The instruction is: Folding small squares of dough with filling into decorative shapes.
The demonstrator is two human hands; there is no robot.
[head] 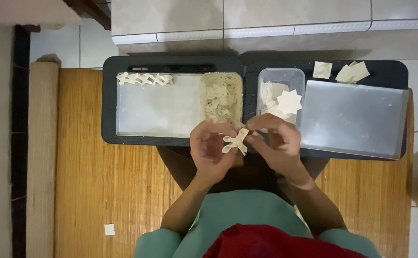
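Observation:
Both hands meet over the near edge of a low black table (108, 95). My left hand (210, 149) and my right hand (277, 142) pinch a pale, star-shaped piece of folded dough (236, 142) between the fingertips. Just beyond the hands stands a clear rectangular tray (156, 107) with a heap of shredded filling (221, 97) at its right end and a row of folded dough pieces (144, 79) along its far left edge. To the right is a small clear tub (280, 76) holding flat wrappers, with a star-shaped wrapper (289, 102) on top.
A large clear lid or flat container (355, 117) lies on the table's right side, with several loose square wrappers (345, 71) behind it. The table stands on a woven bamboo mat (113, 191); a small scrap (109, 229) lies on it. Tiled floor and a tiled step surround it.

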